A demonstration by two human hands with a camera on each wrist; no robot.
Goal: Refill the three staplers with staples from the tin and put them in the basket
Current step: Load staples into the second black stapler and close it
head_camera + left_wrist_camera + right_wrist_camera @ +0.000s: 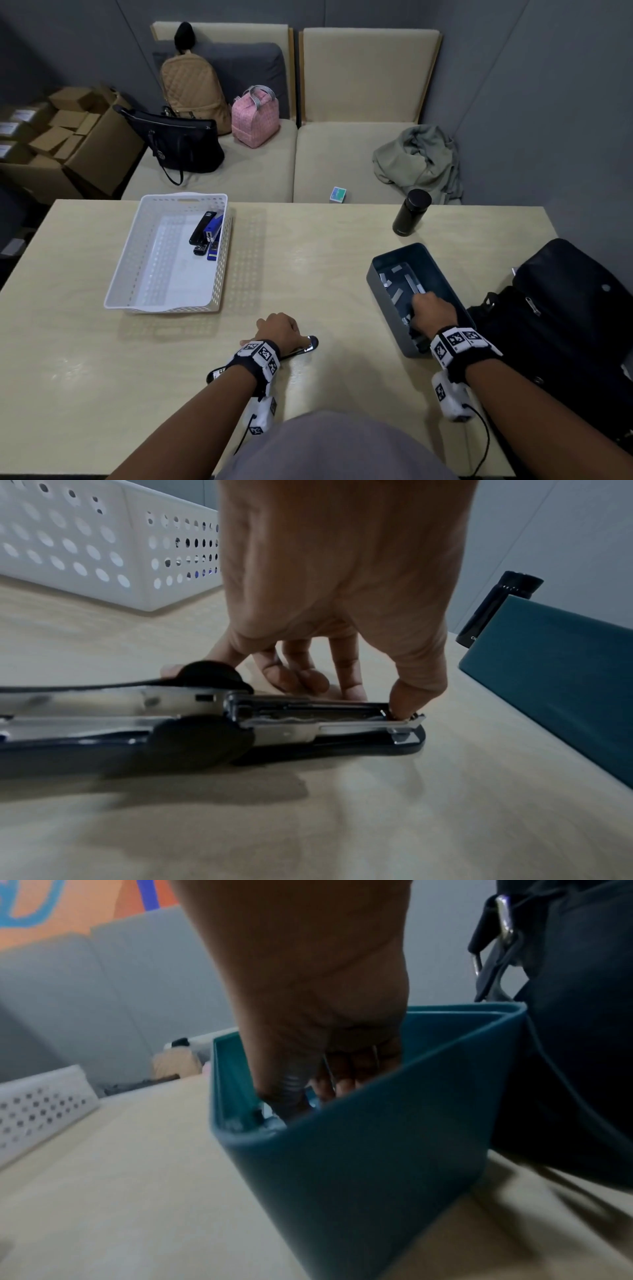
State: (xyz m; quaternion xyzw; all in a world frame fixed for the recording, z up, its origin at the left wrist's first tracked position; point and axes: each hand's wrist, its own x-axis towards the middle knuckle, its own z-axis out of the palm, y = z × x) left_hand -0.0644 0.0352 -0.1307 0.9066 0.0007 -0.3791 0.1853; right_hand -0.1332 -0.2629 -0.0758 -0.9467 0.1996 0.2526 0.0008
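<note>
Inside the basket [133,267], two staplers [205,233] already lie. On the counter [85,359], the third stapler [308,721] lies open, left hand [279,329] fingers steadying it. Right hand [433,310] reaches into the tin [383,291] among staples [397,294]; grip unclear. Loading, closing and placement remain.

Three staplers show in all: two lie side by side in the one white basket [219,219], a black stapler [202,228] and a blue stapler [215,236], and a third stapler [308,723] lies opened out on the worktop [308,260] near its near edge. One dark tin [387,287] stands toward the right edge, with several loose staple strips [397,296] inside; their exact number cannot be told. One black bottle [409,212] stands by the far edge. Two hands are in view, the left hand [279,329] and the right hand [433,310].
</note>
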